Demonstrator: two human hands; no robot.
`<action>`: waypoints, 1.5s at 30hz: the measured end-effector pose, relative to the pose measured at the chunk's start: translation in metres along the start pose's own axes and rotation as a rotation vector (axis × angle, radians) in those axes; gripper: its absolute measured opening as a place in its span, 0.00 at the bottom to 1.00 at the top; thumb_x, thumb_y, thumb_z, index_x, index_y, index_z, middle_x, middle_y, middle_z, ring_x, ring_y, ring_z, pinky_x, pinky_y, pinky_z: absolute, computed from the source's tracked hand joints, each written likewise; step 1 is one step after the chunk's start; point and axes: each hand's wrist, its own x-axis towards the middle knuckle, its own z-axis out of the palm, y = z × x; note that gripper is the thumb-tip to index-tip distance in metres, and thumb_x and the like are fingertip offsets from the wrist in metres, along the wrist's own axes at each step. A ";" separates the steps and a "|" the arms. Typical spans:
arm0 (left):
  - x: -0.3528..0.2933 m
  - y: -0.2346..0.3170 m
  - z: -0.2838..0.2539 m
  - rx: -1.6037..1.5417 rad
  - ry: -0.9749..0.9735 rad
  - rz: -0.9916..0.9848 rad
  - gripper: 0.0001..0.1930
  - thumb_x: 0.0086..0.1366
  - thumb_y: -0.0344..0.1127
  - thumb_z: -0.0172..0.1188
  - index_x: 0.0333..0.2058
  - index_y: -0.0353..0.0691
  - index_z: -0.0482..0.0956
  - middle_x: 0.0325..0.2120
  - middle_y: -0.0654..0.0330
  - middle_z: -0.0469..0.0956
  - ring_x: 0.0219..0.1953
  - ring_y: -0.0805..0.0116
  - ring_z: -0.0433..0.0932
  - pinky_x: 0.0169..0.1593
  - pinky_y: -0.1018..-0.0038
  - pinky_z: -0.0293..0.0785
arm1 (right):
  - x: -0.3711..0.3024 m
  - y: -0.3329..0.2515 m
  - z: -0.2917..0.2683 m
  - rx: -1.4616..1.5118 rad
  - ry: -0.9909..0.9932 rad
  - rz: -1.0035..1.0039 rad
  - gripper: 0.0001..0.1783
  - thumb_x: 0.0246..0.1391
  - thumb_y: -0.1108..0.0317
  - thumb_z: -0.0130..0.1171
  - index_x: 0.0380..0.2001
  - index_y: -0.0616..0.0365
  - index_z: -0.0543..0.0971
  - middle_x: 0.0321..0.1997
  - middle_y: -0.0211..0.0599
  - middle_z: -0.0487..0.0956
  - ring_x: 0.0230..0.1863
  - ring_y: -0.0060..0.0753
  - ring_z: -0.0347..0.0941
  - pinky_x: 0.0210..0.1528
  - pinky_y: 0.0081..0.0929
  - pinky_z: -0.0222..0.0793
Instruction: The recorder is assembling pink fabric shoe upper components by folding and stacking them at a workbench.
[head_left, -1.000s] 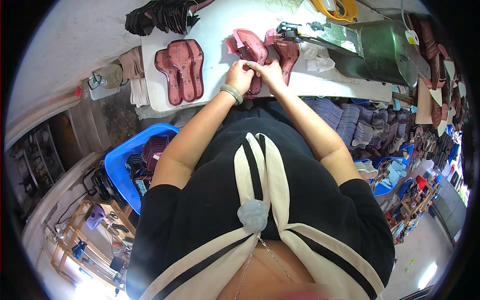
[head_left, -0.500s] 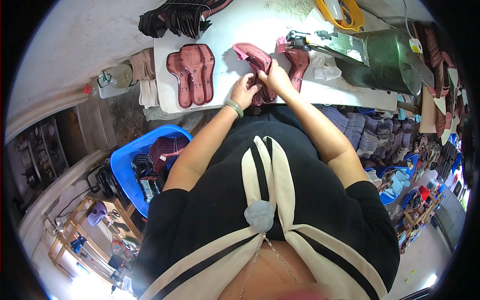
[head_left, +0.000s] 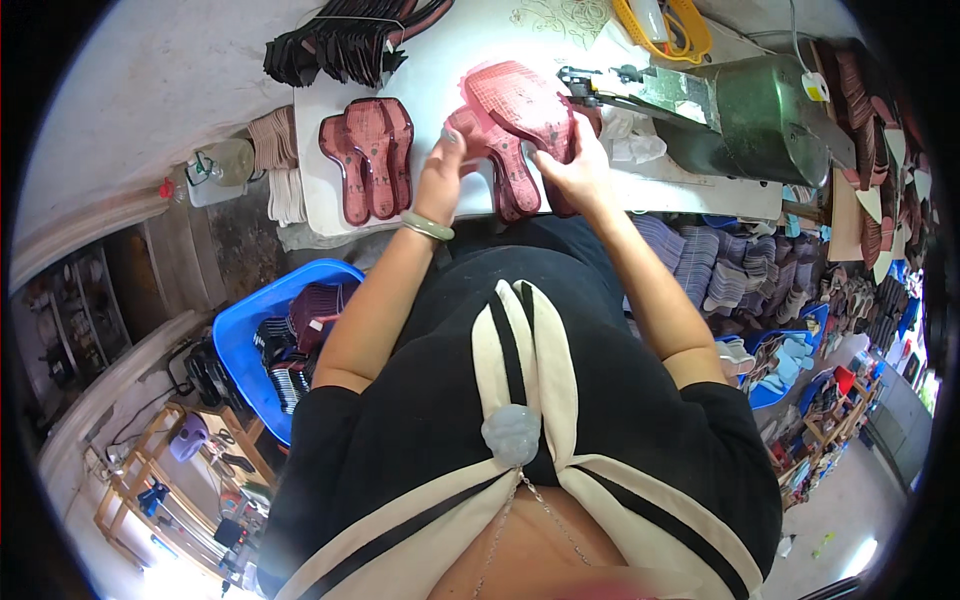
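Pinches upper pink insole (head_left: 520, 95), slanting lengthwise forward, in right hand (head_left: 582, 175), just right of half-open, seemingly empty left hand (head_left: 439, 178).

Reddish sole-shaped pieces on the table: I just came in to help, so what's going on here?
The person grips a reddish sole-shaped piece with the right hand. The left hand is at its left side, its grip unclear. More such pieces lie overlapping at left on the white table; a green machine stands at right.
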 end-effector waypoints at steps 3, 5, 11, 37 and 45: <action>-0.013 0.063 0.045 -0.268 -0.234 0.040 0.14 0.66 0.37 0.52 0.44 0.34 0.73 0.39 0.58 0.77 0.40 0.73 0.76 0.42 0.76 0.72 | -0.012 -0.011 0.004 0.122 -0.020 -0.003 0.30 0.42 0.65 0.66 0.49 0.63 0.69 0.43 0.43 0.77 0.44 0.31 0.74 0.50 0.27 0.67; -0.007 0.070 0.047 -0.223 -0.200 0.077 0.11 0.66 0.35 0.52 0.42 0.34 0.74 0.37 0.58 0.78 0.38 0.75 0.76 0.42 0.78 0.72 | -0.011 -0.029 0.004 0.470 -0.158 -0.037 0.23 0.50 0.66 0.62 0.48 0.64 0.69 0.42 0.38 0.77 0.42 0.25 0.73 0.48 0.23 0.68; -0.003 0.075 0.060 0.012 -0.055 0.233 0.18 0.65 0.45 0.53 0.35 0.33 0.75 0.30 0.60 0.78 0.32 0.77 0.75 0.39 0.81 0.71 | -0.015 -0.041 -0.004 0.847 -0.081 0.049 0.17 0.57 0.67 0.52 0.48 0.64 0.69 0.40 0.40 0.77 0.38 0.28 0.75 0.45 0.26 0.70; 0.120 0.073 0.093 1.173 -1.076 0.689 0.18 0.61 0.41 0.54 0.48 0.39 0.73 0.34 0.52 0.77 0.36 0.60 0.75 0.43 0.71 0.71 | -0.001 0.026 -0.071 0.795 -0.447 0.521 0.16 0.57 0.61 0.51 0.29 0.65 0.76 0.22 0.41 0.78 0.21 0.27 0.73 0.29 0.20 0.70; 0.195 0.080 0.141 1.336 -1.150 0.219 0.25 0.55 0.49 0.62 0.44 0.37 0.70 0.35 0.61 0.74 0.38 0.74 0.70 0.45 0.76 0.67 | 0.024 0.037 -0.039 0.772 -0.010 0.374 0.14 0.58 0.64 0.50 0.29 0.65 0.77 0.23 0.38 0.78 0.21 0.23 0.71 0.25 0.19 0.66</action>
